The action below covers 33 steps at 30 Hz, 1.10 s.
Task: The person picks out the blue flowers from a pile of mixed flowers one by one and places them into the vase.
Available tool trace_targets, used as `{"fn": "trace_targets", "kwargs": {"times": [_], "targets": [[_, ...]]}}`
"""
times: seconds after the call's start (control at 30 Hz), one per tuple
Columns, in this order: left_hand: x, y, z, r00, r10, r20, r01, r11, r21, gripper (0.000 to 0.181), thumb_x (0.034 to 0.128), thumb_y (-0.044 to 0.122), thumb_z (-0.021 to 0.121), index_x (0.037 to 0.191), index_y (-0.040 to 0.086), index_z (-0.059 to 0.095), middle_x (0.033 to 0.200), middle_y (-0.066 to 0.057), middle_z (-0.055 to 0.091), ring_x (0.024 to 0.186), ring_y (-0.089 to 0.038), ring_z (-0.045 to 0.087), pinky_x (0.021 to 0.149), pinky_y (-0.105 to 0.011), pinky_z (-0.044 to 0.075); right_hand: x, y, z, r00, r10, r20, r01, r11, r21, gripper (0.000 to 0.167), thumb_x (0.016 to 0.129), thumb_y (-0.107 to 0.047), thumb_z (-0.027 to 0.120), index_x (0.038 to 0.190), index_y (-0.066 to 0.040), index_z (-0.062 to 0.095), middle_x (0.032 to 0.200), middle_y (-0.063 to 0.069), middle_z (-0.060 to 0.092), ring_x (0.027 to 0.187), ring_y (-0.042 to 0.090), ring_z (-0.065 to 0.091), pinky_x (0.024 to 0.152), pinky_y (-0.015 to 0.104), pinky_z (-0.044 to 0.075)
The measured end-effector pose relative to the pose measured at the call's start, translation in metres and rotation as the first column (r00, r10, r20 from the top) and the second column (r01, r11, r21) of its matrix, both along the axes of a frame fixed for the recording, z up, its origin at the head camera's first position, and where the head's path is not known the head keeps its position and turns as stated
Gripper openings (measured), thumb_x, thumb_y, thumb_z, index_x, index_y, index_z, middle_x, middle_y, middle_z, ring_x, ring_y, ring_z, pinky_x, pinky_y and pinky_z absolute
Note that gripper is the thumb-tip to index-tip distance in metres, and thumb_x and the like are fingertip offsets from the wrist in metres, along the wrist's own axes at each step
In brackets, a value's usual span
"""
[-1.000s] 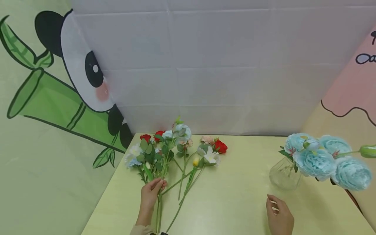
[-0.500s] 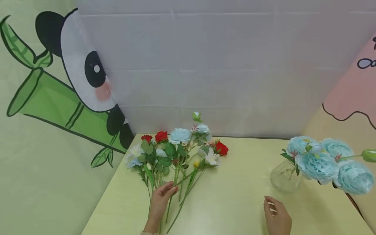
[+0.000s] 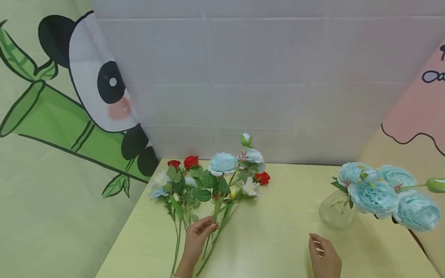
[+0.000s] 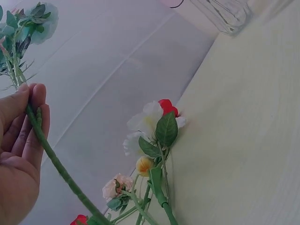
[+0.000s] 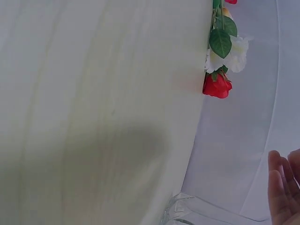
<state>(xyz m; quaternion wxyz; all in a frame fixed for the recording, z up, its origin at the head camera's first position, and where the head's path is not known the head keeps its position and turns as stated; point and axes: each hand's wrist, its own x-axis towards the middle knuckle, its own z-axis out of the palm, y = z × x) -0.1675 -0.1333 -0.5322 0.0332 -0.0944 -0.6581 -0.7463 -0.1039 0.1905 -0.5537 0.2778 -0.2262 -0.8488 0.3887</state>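
Note:
My left hand (image 3: 198,239) pinches the green stem (image 4: 61,168) of a light blue peony spray (image 3: 223,164) between thumb and fingers. The spray has two big blooms, a bud (image 3: 246,140) at the top and dark green leaves, and it is raised above the flowers lying on the table. To the right, my right hand (image 3: 325,255) hovers over the table, fingers loosely bent and holding nothing. Beyond it stands a clear glass vase (image 3: 338,210) with several light blue peonies (image 3: 377,195) leaning out to the right.
Under and around the raised spray lie red roses (image 3: 191,162), a white flower (image 3: 251,187), a yellow tulip bud (image 4: 144,166) and a pale pink flower (image 4: 117,185). The pale yellow table (image 3: 274,235) meets a white cloth backdrop (image 3: 257,96) at its far edge.
My left hand has lifted the blue peony spray out of the flower pile and carried it to the right. The right hand has drifted slightly left; the vase has stayed put.

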Motion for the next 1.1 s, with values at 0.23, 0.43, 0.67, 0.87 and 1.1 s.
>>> {"fn": "trace_targets", "kwargs": {"times": [0.23, 0.43, 0.67, 0.87, 1.1], "targets": [[-0.003, 0.006, 0.0, 0.997, -0.048, -0.065, 0.051, 0.997, 0.052, 0.024, 0.085, 0.0, 0.06, 0.104, -0.015, 0.059, 0.088, 0.005, 0.07, 0.08, -0.007, 0.068, 0.076, -0.023, 0.054, -0.006, -0.008, 0.004, 0.997, 0.032, 0.076, -0.027, 0.997, -0.068, 0.015, 0.086, -0.01, 0.061, 0.1, -0.01, 0.069, 0.093, 0.006, 0.067, 0.069, -0.027, 0.037, 0.056, 0.003, 0.04], [-0.005, 0.015, 0.005, 0.997, -0.072, -0.038, 0.075, 0.993, 0.093, 0.021, 0.0857, 0.001, 0.06, 0.104, -0.008, 0.062, 0.087, 0.007, 0.071, 0.08, -0.006, 0.068, 0.077, -0.021, 0.054, -0.015, -0.009, 0.005, 0.997, 0.079, -0.022, -0.081, 0.992, -0.098, 0.015, 0.086, -0.009, 0.063, 0.099, -0.011, 0.069, 0.091, 0.004, 0.068, 0.068, -0.025, 0.043, 0.055, 0.003, 0.04], [-0.008, 0.04, 0.014, 0.993, -0.119, -0.02, 0.12, 0.987, 0.111, 0.035, 0.0871, 0.003, 0.059, 0.108, -0.024, 0.05, 0.086, 0.01, 0.07, 0.08, -0.004, 0.067, 0.078, -0.022, 0.054, -0.033, 0.012, -0.002, 0.982, 0.098, -0.164, -0.137, 0.959, -0.247, 0.018, 0.087, -0.02, 0.064, 0.101, -0.009, 0.069, 0.081, -0.007, 0.071, 0.066, -0.015, 0.057, 0.054, 0.005, 0.044], [-0.006, 0.052, 0.014, 0.986, -0.17, 0.0, 0.168, 0.977, 0.131, 0.018, 0.087, 0.002, 0.058, 0.103, -0.006, 0.062, 0.087, 0.01, 0.071, 0.082, -0.004, 0.067, 0.078, -0.023, 0.054, -0.059, 0.027, -0.041, 0.892, 0.292, -0.345, -0.428, 0.792, -0.435, 0.028, 0.086, -0.017, 0.066, 0.109, -0.001, 0.065, 0.088, -0.004, 0.072, 0.079, 0.003, 0.067, 0.063, 0.016, 0.052], [-0.004, 0.065, 0.013, 0.972, -0.235, -0.008, 0.235, 0.969, 0.082, 0.037, 0.0874, 0.003, 0.058, 0.109, -0.025, 0.049, 0.088, 0.014, 0.069, 0.085, -0.002, 0.066, 0.079, -0.023, 0.054, -0.038, -0.024, 0.07, 0.885, 0.377, -0.273, -0.463, 0.658, -0.593, 0.023, 0.087, -0.011, 0.063, 0.105, 0.004, 0.063, 0.085, -0.002, 0.072, 0.079, 0.006, 0.067, 0.068, 0.02, 0.054]]}}
